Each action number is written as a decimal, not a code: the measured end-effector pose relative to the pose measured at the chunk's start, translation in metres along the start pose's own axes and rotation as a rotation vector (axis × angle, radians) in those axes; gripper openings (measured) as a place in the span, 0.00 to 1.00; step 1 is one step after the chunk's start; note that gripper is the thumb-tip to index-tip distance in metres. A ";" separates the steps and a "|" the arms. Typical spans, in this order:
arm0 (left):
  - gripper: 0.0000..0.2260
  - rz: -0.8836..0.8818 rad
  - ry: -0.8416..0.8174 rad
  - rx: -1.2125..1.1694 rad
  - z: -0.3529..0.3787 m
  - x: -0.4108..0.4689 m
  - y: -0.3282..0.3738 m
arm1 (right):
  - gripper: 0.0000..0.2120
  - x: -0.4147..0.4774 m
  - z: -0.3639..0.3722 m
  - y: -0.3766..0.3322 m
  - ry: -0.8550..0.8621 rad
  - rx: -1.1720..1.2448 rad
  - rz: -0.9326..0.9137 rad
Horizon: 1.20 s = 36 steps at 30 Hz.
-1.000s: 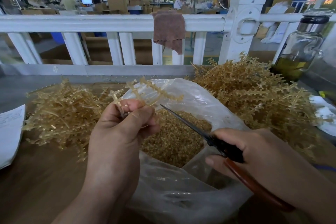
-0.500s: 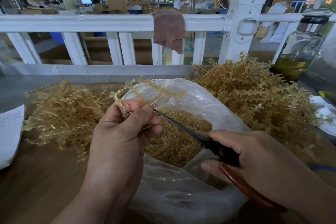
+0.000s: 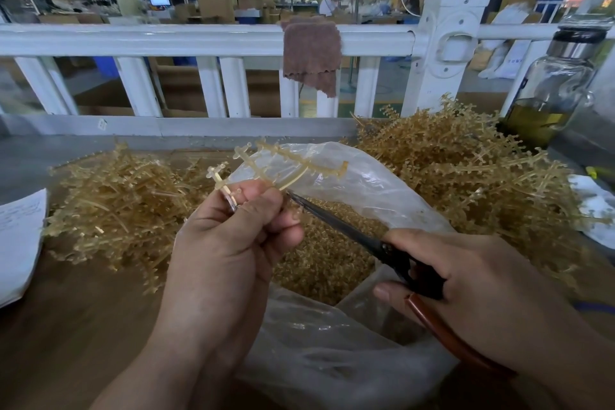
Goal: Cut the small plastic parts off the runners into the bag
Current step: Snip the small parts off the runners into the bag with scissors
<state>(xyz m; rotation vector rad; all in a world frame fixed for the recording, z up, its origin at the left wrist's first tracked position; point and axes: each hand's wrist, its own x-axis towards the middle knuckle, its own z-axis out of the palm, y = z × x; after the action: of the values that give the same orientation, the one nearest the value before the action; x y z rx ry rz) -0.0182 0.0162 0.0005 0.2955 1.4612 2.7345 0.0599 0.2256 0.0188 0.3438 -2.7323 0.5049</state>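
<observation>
Runner, amber, small parts on its branches. Head view, the only 1: Left hand holds it up over the open bag, fingers pinched on its lower stem. Right hand has its fingers curled round the handles of the scissors. The blades point up-left and look nearly together, tip touching the runner just beside the left fingertips. The bag sits on the worktop between 2 heaps of runners, left pile and right pile, and holds a mass of cut parts. We judge the step as mid-snipping, with several parts uncut on the upper branch. The next move, we think, calls for blades set on a part's neck, above the bag mouth and clear of the left fingertips.
</observation>
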 end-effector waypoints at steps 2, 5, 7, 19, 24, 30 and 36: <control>0.05 0.016 0.008 0.023 0.002 -0.001 0.001 | 0.20 -0.001 0.000 0.000 -0.004 0.005 0.011; 0.04 0.045 0.037 0.057 0.001 -0.002 0.000 | 0.19 -0.001 0.001 0.000 -0.028 0.000 0.022; 0.03 0.064 0.057 0.075 0.002 -0.003 -0.001 | 0.20 -0.002 0.002 0.000 -0.053 -0.004 0.038; 0.03 0.101 0.090 0.121 0.004 -0.005 -0.003 | 0.18 -0.002 0.004 0.002 -0.089 0.038 0.040; 0.04 0.105 0.104 0.124 0.005 -0.006 -0.001 | 0.16 0.000 0.002 0.003 -0.074 0.129 0.032; 0.07 0.119 0.098 0.167 0.006 -0.006 0.002 | 0.11 0.000 0.003 0.002 -0.092 0.158 0.034; 0.14 0.105 0.066 0.122 0.003 -0.003 0.000 | 0.08 0.000 0.002 0.001 -0.098 0.184 0.033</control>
<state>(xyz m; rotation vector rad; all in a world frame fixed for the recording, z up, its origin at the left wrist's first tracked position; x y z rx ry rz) -0.0150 0.0186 0.0018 0.2968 1.6801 2.7655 0.0591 0.2255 0.0166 0.3785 -2.7961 0.7714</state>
